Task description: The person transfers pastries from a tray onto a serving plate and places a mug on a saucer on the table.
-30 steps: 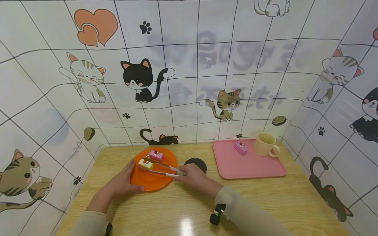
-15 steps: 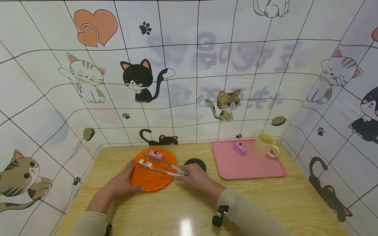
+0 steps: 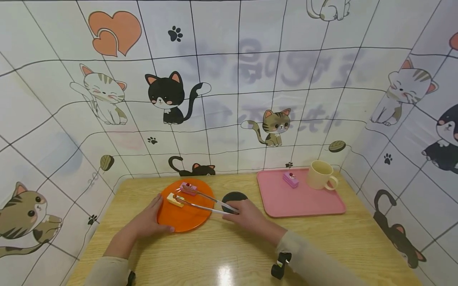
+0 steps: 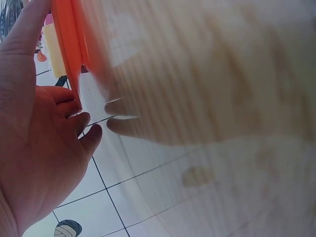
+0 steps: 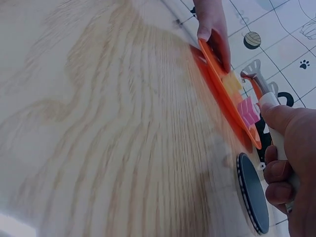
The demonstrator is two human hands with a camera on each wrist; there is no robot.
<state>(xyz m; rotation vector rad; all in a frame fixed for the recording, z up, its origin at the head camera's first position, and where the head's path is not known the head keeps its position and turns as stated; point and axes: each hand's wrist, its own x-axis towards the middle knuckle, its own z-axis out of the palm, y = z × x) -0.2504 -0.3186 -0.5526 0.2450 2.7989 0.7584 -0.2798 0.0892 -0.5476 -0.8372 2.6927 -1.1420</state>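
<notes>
Your left hand (image 3: 147, 223) holds the round orange plate (image 3: 183, 220). On it sit a berry-topped yellow cake (image 3: 173, 202) and a pink cake (image 3: 185, 191). Your right hand (image 3: 247, 215) grips parted, white-handled tongs (image 3: 218, 210).

Head view is bright; glare spots the table (image 3: 224, 262); left wrist view is hazy.

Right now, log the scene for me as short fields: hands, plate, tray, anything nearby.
left hand: at the orange plate, touching its rim
right hand: holds tongs
tongs: spread, tips over the plate
on plate: yellow cake, pink cake
black disc: right of the plate, apart
pink tray: yellow mug, second pink cake
</notes>
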